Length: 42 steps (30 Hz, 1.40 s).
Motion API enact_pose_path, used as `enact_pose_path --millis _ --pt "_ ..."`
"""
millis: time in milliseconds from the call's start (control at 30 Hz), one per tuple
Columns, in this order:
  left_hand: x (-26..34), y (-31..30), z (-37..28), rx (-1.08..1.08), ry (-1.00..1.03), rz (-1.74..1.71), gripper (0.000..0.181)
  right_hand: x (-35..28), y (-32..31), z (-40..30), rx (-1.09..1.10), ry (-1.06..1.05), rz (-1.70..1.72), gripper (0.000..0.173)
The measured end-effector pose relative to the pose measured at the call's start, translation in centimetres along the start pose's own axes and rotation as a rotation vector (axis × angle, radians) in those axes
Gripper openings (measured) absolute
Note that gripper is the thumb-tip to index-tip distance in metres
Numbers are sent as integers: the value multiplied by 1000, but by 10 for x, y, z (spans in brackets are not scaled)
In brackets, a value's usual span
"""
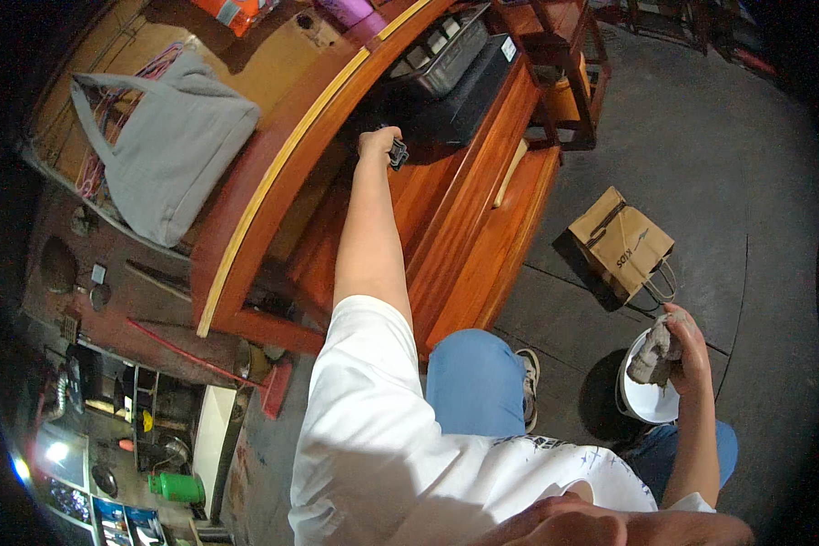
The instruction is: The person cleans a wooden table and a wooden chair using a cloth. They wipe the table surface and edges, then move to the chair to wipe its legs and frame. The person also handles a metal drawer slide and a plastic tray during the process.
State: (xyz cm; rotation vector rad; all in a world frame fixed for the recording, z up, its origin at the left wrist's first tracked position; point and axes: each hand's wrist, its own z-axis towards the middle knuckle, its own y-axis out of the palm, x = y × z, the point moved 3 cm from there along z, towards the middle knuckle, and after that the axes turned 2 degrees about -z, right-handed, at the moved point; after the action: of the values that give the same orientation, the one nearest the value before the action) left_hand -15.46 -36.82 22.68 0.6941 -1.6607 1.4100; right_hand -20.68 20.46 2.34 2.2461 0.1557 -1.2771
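Observation:
My left hand (pixel 380 143) reaches into the recess of a varnished wooden cabinet (pixel 423 225) and grips a small dark object (pixel 398 155), whose kind I cannot tell. Just beyond it sit a black box (pixel 478 92) and a dark plastic tray (pixel 443 58) with pale items in it. My right hand (pixel 691 351) holds a dirty grey cloth (pixel 652 355) over a white bucket (pixel 645 403). Part of the bucket is hidden by the cloth and the hand.
A brown paper bag (pixel 621 246) stands on the dark floor near the bucket. A grey tote bag (pixel 177 143) lies on the upper surface at left. Wooden stools (pixel 580 102) are beyond the cabinet. A red-handled tool (pixel 191 355) leans low at left.

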Motion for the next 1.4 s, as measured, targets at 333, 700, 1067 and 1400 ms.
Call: enact_pose_path --millis 333,700,1067,1400 --pt "15 69 61 125 15 48 31 0 5 1 8 80 31 40" --pt "36 63 63 -272 -163 -14 29 9 2 5 34 89 96 38" --pt "30 58 79 -126 -33 168 31 5 7 -2 30 95 103 37" --pt "-26 49 24 152 241 -318 57 11 1 -5 18 78 67 41"
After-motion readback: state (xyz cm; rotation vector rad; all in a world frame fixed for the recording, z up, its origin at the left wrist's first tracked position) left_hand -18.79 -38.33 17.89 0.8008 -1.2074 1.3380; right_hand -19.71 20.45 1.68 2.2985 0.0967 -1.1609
